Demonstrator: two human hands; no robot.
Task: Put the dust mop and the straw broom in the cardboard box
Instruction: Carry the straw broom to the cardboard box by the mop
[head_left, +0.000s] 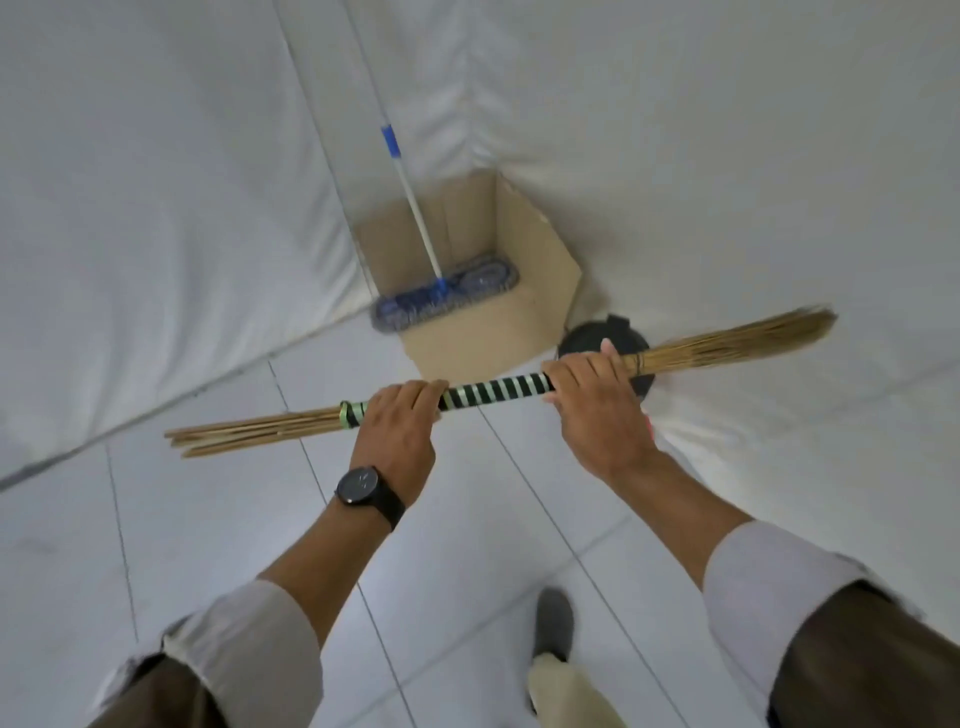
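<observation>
Straw broom held level near cardboard box; left hand, right hand both closed round striped handle, steadying length; dust mop already in box.

Straw broom lying crosswise in front of the cardboard box.

The left hand and right hand are gripping its middle, left and right; the dust mop is standing in the box, its handle leaning back against the wall behind.
</observation>
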